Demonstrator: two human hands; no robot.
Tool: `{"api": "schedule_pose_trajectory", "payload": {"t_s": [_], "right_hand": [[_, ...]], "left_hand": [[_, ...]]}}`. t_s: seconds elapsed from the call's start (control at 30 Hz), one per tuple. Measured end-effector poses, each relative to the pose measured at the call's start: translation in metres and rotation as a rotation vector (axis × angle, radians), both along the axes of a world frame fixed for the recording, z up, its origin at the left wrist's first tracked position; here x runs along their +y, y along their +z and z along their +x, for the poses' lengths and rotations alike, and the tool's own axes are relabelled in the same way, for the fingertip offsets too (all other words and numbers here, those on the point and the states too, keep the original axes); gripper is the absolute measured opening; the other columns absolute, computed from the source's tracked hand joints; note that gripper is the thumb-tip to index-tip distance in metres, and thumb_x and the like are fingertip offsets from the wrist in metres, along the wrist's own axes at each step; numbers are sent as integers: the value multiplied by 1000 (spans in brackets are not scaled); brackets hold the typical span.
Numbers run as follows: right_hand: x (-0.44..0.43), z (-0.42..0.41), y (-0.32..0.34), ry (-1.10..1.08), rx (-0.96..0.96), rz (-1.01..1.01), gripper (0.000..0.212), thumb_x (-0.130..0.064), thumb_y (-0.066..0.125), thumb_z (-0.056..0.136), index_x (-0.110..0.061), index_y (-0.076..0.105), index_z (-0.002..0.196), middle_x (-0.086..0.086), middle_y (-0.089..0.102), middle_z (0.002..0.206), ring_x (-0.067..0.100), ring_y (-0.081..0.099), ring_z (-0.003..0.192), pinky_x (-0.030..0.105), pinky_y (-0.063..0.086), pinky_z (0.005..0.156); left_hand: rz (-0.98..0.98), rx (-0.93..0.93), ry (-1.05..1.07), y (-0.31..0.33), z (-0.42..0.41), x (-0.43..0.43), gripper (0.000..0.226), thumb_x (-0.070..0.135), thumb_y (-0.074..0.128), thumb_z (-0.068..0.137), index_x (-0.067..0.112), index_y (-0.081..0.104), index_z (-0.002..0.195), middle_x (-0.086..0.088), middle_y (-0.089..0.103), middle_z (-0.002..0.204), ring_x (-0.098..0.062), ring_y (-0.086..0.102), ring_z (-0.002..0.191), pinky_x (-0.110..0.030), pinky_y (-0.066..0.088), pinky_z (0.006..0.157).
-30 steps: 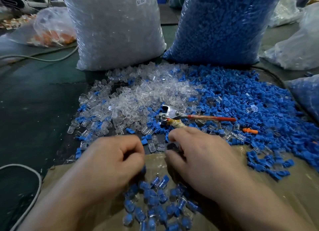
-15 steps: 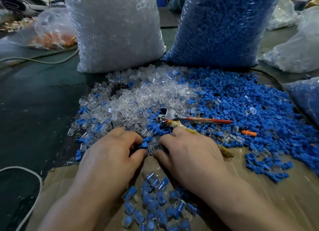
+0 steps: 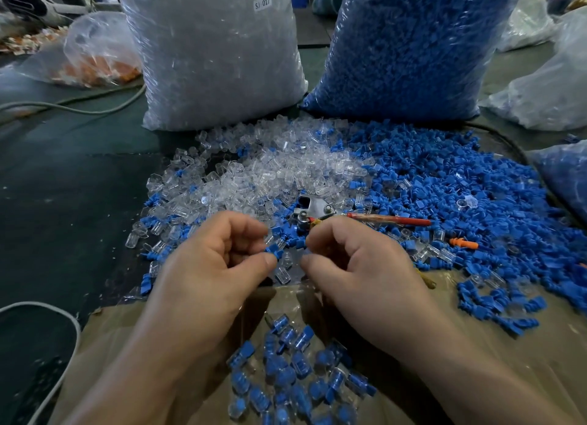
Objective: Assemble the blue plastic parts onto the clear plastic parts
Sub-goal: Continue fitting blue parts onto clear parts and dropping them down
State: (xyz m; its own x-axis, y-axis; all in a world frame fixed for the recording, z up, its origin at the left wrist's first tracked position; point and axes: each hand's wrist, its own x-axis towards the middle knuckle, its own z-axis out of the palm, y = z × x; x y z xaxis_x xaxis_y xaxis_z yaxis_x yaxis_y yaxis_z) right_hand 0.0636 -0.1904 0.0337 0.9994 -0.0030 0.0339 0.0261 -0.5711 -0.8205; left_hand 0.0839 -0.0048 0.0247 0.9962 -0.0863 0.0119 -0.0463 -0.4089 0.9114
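Note:
A pile of loose clear plastic parts [image 3: 270, 173] lies mid-table, and a wide spread of loose blue parts [image 3: 460, 186] lies to its right. Near me, several assembled blue-in-clear pieces [image 3: 295, 377] are heaped on a brown sheet [image 3: 127, 329]. My left hand [image 3: 219, 259] pinches a small blue part [image 3: 272, 250] between thumb and forefinger at the near edge of the loose parts. My right hand [image 3: 355, 266] is close beside it with curled fingers; whether it holds anything between thumb and forefinger is hidden.
A tool with a red handle [image 3: 381, 219] lies just beyond my hands. Tall bags of clear parts [image 3: 216, 53] and blue parts [image 3: 406, 43] stand behind the piles. An orange part [image 3: 463, 243] lies at right. A grey cable [image 3: 38, 307] curves at left.
Both hands moved away from me, from above the assembled heap to the edge of the loose parts. The left hand now pinches a blue part.

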Motion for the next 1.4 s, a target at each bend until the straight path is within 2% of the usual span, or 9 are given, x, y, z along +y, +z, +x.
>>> {"api": "schedule_pose_trajectory", "payload": {"t_s": [0.13,0.23,0.33,0.47,0.67,0.83,1.0,1.2,1.4], "right_hand": [[-4,-2,5,53,149,285,20,-36,57,90,-51,64,102,-12,64,65,6,55,54,24,44,51],[-1,-4,10,86,295,554,19,-23,54,96,-32,70,91,-2,69,74,13,56,53,25,44,45],[2,-4,14,109,378,834,11,-18,53,99,-11,61,97,13,72,89,19,58,53,25,46,42],[3,-3,16,121,402,1081,8,-15,57,94,-7,57,94,21,70,97,23,62,57,27,51,46],[-1,-6,17,102,408,1032,15,-21,75,71,-15,69,84,5,52,64,15,47,53,26,39,45],[5,-7,16,207,472,1107,15,-17,69,84,-5,63,90,16,60,74,17,54,52,24,48,41],[6,-4,14,228,490,1202,16,-17,66,85,-3,62,89,18,64,78,16,58,54,24,53,44],[5,-3,10,188,467,1257,15,-16,66,85,-3,61,90,16,65,79,15,59,55,24,53,45],[4,-3,9,168,454,1103,13,-25,74,80,-14,67,81,6,57,70,12,49,48,21,42,37]], "left_hand": [[-99,30,-60,-2,-3,-2,26,25,73,84,47,73,98,10,76,85,-11,74,75,-39,63,71],[-152,16,-9,-4,-3,-7,23,47,73,72,40,73,93,4,76,80,-19,74,75,-53,62,73],[-233,-11,44,-6,-3,-8,40,56,73,57,35,72,91,-1,75,82,-28,74,76,-57,62,70],[-288,-42,31,-6,-5,-6,39,56,76,61,32,72,91,0,73,82,-25,73,76,-50,62,67],[-433,4,-40,-1,-6,-7,22,42,73,63,25,70,77,-1,58,60,-15,53,54,-26,47,51],[-521,32,-55,3,-12,-12,19,38,70,64,25,70,77,-8,67,64,-15,61,54,-23,49,48],[-468,-5,3,4,-13,-15,6,29,69,74,28,71,79,-8,69,64,-14,62,54,-26,52,50],[-359,-88,10,11,-16,-18,19,43,80,76,28,71,81,-6,68,64,-10,61,52,-20,51,49],[-191,-156,-35,9,-16,-18,10,43,71,76,35,67,81,5,63,59,-5,54,47,-20,48,43]]}}
